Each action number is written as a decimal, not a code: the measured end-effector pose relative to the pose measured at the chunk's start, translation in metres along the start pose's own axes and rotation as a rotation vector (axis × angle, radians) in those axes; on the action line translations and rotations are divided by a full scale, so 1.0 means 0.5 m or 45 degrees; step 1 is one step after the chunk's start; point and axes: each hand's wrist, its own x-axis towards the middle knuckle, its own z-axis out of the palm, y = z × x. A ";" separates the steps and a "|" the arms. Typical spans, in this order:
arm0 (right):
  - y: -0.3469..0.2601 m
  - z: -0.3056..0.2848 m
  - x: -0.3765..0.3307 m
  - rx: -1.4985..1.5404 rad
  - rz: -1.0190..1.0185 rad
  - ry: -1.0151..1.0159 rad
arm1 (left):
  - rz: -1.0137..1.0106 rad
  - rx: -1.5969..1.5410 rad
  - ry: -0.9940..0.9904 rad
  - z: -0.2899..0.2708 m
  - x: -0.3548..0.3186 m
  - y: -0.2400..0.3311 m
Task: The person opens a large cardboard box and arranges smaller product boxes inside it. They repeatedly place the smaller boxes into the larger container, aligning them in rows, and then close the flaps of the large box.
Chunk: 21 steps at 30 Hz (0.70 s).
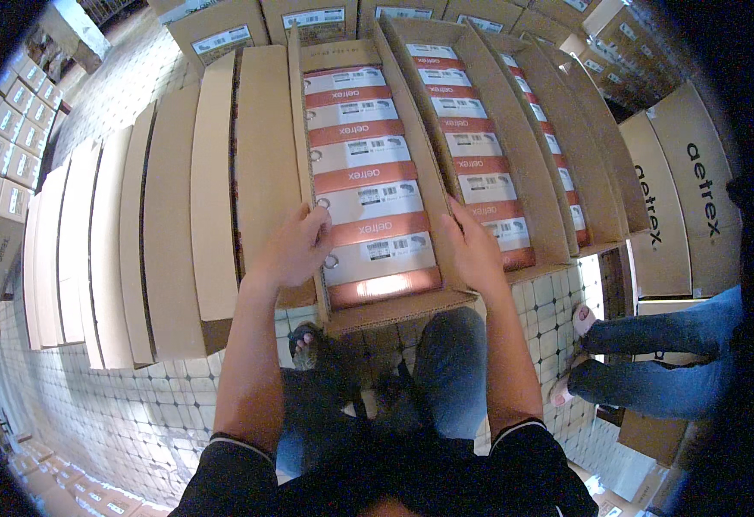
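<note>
Directly before me stands a long open cardboard carton (403, 312), its top flaps raised. A row of orange-and-white shoe boxes (385, 200) fills it, with printed labels facing up. My left hand (297, 246) is closed at the carton's left edge, fingers curled beside the shoe boxes; its fingertips are partly hidden. On the opposite side, my right hand (475, 248) grips the raised right flap (428, 172) between thumb and fingers. Neither hand holds a shoe box.
Closed tan cartons (170, 215) line up at left. More open cartons (528, 155) with shoe boxes stand at right. Large printed cartons (683, 189) are farther right, near another person's jeans-clad legs (653, 362). Labelled cartons (308, 24) sit behind. The floor (170, 405) is tiled.
</note>
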 end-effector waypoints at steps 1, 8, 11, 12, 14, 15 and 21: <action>0.000 0.000 0.000 0.007 -0.010 0.006 | -0.006 -0.014 0.002 -0.002 -0.001 -0.001; -0.002 -0.003 0.000 0.049 -0.073 0.058 | 0.036 -0.086 0.008 -0.009 -0.010 -0.014; 0.004 0.000 0.003 0.060 -0.027 0.021 | 0.089 -0.020 0.040 -0.012 -0.010 -0.012; 0.003 0.002 0.003 0.081 -0.010 0.004 | 0.075 -0.024 0.026 -0.013 -0.008 -0.009; -0.002 0.004 0.002 0.077 -0.019 -0.004 | -0.008 -0.059 -0.031 -0.013 -0.006 0.001; -0.008 0.003 0.003 0.050 -0.044 0.009 | 0.003 -0.056 0.016 -0.009 -0.006 0.009; -0.118 -0.035 0.155 -0.019 -0.572 0.280 | -0.047 -0.043 0.090 -0.010 -0.012 0.004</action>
